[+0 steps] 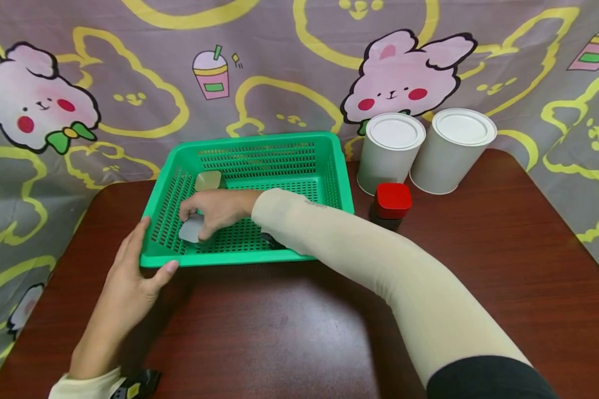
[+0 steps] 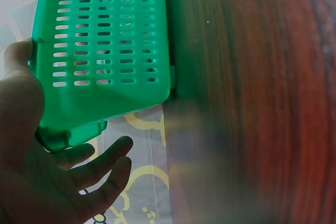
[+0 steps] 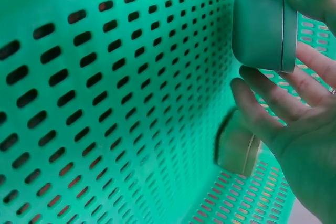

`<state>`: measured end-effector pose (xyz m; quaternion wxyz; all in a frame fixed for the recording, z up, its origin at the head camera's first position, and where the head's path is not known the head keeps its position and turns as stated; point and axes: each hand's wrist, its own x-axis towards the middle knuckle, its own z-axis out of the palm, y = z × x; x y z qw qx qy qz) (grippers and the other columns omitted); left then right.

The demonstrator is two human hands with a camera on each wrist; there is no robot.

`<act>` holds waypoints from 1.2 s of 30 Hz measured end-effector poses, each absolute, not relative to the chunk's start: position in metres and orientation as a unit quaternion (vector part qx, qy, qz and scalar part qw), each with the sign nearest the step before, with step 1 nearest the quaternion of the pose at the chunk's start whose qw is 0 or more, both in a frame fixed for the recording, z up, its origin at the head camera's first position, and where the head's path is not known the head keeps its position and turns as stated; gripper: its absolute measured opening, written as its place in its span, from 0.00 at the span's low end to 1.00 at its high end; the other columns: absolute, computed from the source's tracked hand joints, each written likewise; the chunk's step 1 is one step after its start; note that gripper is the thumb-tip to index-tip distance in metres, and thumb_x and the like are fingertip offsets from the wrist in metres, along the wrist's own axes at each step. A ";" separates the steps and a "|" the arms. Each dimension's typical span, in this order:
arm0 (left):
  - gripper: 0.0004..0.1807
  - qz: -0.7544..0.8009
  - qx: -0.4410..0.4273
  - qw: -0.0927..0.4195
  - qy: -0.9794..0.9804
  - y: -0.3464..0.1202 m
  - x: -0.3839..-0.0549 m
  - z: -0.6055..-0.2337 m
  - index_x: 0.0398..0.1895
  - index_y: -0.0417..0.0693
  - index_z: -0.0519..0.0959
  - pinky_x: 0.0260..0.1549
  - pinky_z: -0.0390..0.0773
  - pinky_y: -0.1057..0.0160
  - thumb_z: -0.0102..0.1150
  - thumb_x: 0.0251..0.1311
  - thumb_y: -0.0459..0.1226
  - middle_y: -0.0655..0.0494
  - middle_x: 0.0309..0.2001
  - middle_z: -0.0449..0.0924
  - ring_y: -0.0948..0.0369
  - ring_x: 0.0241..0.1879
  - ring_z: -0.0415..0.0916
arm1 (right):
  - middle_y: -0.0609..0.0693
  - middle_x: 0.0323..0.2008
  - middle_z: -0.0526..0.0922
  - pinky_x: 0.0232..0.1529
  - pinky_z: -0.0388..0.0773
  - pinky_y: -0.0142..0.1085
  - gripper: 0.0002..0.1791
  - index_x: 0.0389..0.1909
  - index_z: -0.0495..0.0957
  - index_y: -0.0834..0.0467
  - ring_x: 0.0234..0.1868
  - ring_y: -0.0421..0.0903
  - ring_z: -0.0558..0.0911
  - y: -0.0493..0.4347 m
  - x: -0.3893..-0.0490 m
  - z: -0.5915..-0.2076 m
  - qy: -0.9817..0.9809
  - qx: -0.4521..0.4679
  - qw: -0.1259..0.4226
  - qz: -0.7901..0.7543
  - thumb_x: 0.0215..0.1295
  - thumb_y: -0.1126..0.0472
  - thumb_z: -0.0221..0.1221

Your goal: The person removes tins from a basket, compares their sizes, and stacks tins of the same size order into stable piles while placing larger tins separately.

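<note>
My right hand (image 1: 219,209) reaches into the green plastic basket (image 1: 249,258) and pinches a small grey lidded jar (image 1: 192,228) between thumb and fingers. The right wrist view shows this jar (image 3: 260,30), rounded and square, at the fingertips near the basket's end wall. Behind it a cream-coloured jar (image 1: 208,180) lies against the left end of the basket. My left hand (image 1: 132,277) touches the basket's near left corner, thumb at the front rim and fingers along the left side. In the left wrist view several fingers (image 2: 102,169) extend loosely past the corner.
Right of the basket stands a dark jar with a red lid (image 1: 393,200). Two large white cans (image 1: 390,155) are behind it, close to the patterned cloth (image 1: 289,61) at the back. Everything rests on a dark brown wooden table (image 1: 279,332).
</note>
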<state>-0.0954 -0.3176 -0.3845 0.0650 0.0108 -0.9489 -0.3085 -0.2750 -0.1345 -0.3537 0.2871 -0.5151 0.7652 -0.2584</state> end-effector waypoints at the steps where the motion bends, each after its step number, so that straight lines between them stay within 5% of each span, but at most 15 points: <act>1: 0.55 -0.309 0.011 0.064 -0.949 -0.318 -0.096 -0.384 0.87 0.54 0.39 0.61 0.59 0.22 0.67 0.70 0.41 0.31 0.82 0.46 0.29 0.73 0.54 | 0.49 0.61 0.78 0.52 0.75 0.29 0.25 0.65 0.75 0.58 0.54 0.43 0.75 -0.134 -0.275 -0.352 0.763 -0.515 0.288 -0.263 0.66 0.65 0.65; 21: 0.55 -0.304 0.020 0.058 -0.951 -0.316 -0.097 -0.384 0.87 0.52 0.39 0.62 0.58 0.22 0.67 0.70 0.43 0.30 0.82 0.45 0.29 0.74 0.53 | 0.48 0.67 0.77 0.54 0.76 0.30 0.31 0.71 0.74 0.56 0.58 0.45 0.75 -0.090 -0.283 -0.316 0.777 -0.489 0.217 -0.332 0.66 0.60 0.65; 36: 0.55 -0.304 0.028 0.059 -0.950 -0.314 -0.096 -0.384 0.87 0.52 0.39 0.62 0.60 0.22 0.68 0.70 0.43 0.31 0.82 0.45 0.30 0.74 0.53 | 0.44 0.59 0.80 0.52 0.80 0.37 0.28 0.64 0.78 0.49 0.55 0.46 0.79 -0.033 -0.267 -0.279 0.779 -0.469 0.182 -0.375 0.62 0.55 0.69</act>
